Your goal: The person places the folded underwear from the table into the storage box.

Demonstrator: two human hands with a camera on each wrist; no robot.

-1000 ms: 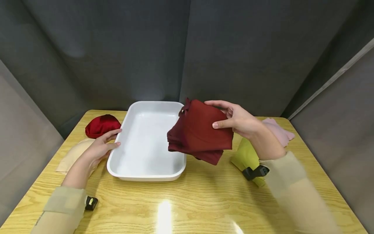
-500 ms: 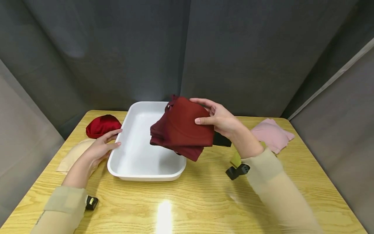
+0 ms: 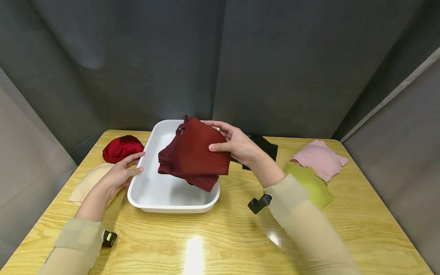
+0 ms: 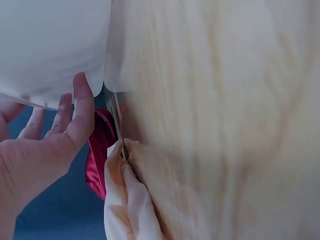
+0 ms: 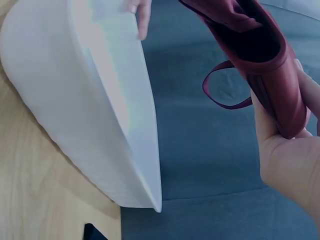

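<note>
My right hand (image 3: pixel 237 147) holds a folded dark red bra (image 3: pixel 203 152) by its right side, thumb on the near face and fingers behind. The bra hangs above the white tray (image 3: pixel 172 209), overlapping its right half in the head view. A thin strap loop (image 5: pixel 227 100) sticks out from it in the right wrist view. My left hand (image 3: pixel 120 175) rests at the tray's left rim, its fingers relaxed and fingertips right at the edge. In the left wrist view those fingers (image 4: pixel 82 112) lie against the tray's outer side.
Left of the tray lie a shiny red bra (image 3: pixel 122 149) and a beige one (image 3: pixel 90 181), partly behind my left hand. To the right lie a black piece (image 3: pixel 266 147), a pink bra (image 3: pixel 321 158) and a yellow-green one (image 3: pixel 309 183). Grey curtains (image 3: pixel 292 68) enclose the wooden table (image 3: pixel 154 244).
My right hand has carried the dark red bra leftward, from the tray's right edge to over the tray. The black piece and the yellow-green bra have come into fuller view. The left hand stays put.
</note>
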